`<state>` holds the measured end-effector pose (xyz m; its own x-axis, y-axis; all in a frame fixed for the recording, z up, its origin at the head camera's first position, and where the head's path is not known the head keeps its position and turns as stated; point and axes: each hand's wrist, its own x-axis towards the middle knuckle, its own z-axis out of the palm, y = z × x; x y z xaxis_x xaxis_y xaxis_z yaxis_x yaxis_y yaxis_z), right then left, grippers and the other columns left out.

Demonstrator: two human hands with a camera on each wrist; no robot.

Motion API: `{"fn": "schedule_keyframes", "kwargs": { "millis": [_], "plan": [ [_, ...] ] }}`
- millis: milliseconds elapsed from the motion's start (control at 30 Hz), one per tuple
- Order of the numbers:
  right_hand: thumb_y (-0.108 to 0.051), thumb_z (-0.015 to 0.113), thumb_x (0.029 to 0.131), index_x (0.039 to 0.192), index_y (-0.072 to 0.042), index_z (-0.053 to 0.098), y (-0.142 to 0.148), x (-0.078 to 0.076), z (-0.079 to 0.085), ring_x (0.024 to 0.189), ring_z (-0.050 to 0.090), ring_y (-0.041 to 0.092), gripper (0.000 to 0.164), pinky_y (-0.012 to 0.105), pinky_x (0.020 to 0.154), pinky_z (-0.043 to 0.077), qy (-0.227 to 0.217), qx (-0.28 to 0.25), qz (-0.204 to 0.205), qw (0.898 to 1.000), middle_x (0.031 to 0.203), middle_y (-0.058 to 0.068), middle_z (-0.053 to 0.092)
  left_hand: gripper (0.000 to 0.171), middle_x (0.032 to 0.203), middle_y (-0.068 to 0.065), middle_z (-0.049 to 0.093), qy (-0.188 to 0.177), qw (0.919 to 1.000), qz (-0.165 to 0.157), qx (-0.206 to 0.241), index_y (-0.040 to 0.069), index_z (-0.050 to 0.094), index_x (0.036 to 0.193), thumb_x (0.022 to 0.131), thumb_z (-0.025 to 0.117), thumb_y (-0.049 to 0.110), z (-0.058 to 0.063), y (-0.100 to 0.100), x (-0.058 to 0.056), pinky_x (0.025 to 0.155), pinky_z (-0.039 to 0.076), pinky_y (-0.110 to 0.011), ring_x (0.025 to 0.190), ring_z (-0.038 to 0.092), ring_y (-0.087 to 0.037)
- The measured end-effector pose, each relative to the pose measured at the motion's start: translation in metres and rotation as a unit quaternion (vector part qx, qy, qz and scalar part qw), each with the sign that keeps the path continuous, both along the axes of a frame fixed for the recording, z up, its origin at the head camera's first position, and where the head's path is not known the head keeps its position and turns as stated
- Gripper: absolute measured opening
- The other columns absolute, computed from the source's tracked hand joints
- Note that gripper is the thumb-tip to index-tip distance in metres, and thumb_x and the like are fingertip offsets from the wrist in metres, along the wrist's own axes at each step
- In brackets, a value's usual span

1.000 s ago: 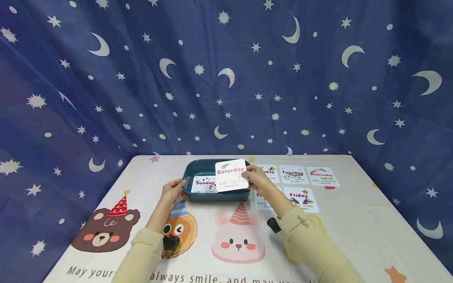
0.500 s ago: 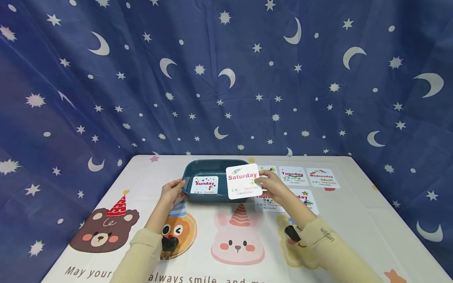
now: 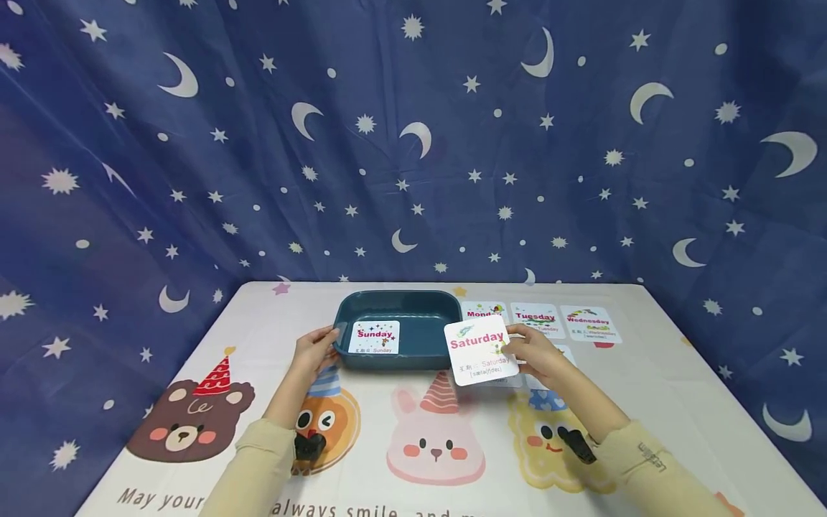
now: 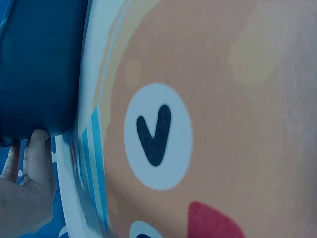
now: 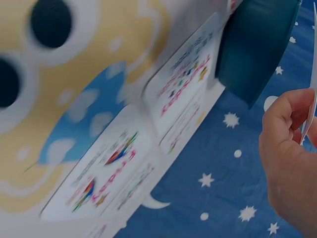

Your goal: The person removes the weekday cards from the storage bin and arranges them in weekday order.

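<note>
My right hand [image 3: 536, 353] pinches the right edge of a white Saturday flashcard [image 3: 481, 352], raised in front of the tray's right end and tilted toward the camera. In the right wrist view that card [image 5: 312, 106] shows nearly edge-on between thumb and fingers. My left hand [image 3: 314, 353] grips the left end of a dark teal rectangular tray [image 3: 400, 362]; the left wrist view has its fingertips against the tray's end wall [image 4: 42, 74]. A Sunday flashcard [image 3: 375, 339] lies inside the tray at the left. The Saturday card partly covers the Monday flashcard [image 3: 481, 309].
Right of the tray lie the Tuesday card [image 3: 536, 317] and Wednesday card [image 3: 591, 323]. In front of them are a Thursday card [image 3: 500, 381], mostly hidden, and a Friday card [image 5: 116, 163]. Cartoon animals decorate the tablecloth [image 3: 362, 495]; a starry blue curtain [image 3: 413, 179] hangs behind.
My right hand has carried the Saturday card from over the tray rightward and toward me, uncovering the Sunday card and the tray's right part. The left hand and tray have stayed put.
</note>
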<state>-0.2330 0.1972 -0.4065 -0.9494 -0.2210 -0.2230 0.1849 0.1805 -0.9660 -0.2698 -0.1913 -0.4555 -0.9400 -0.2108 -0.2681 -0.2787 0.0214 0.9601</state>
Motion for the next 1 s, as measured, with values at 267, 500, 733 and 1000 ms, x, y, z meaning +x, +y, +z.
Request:
{"fn": "schedule_keyframes", "kwargs": {
  "millis": [267,500,733,1000],
  "plan": [
    [0.0,0.053,0.087,0.131,0.01,0.03,0.04,0.017,-0.008,0.077,0.063,0.008,0.052,0.025,0.065,0.057,-0.01,0.019,0.006,1.0,0.089,-0.007,0.064,0.048,0.13,-0.026,0.047,-0.001,1.0,0.0,0.003,-0.006,0.042,0.137,0.096,0.053,0.018,-0.004,0.001,0.003,0.075,0.058,-0.025,0.08,0.059,-0.012],
    [-0.002,0.056,0.088,0.133,0.01,0.026,0.068,0.022,-0.009,0.079,0.064,0.008,0.056,0.025,0.067,0.057,-0.002,0.018,0.023,1.0,0.091,-0.009,0.064,0.049,0.131,-0.026,0.046,0.006,1.0,0.0,0.002,-0.005,0.042,0.137,0.096,0.054,0.019,0.0,-0.001,0.001,0.077,0.058,-0.026,0.079,0.059,-0.011],
    [-0.004,0.057,0.089,0.133,0.01,0.025,0.092,0.025,-0.017,0.078,0.065,0.008,0.056,0.023,0.065,0.056,-0.007,0.04,0.021,0.999,0.091,-0.01,0.064,0.049,0.129,-0.025,0.046,-0.002,1.0,0.005,-0.003,-0.005,0.042,0.137,0.097,0.053,0.02,0.002,-0.003,0.005,0.075,0.058,-0.025,0.074,0.057,-0.008],
    [-0.006,0.057,0.088,0.133,0.013,0.025,0.119,0.027,-0.02,0.075,0.061,0.007,0.059,0.022,0.064,0.052,-0.012,0.101,0.004,0.995,0.088,-0.009,0.061,0.048,0.131,-0.024,0.047,-0.003,1.0,0.001,0.002,-0.003,0.043,0.137,0.097,0.053,0.021,0.001,-0.002,-0.001,0.079,0.058,-0.027,0.078,0.059,-0.01]
  ]
}}
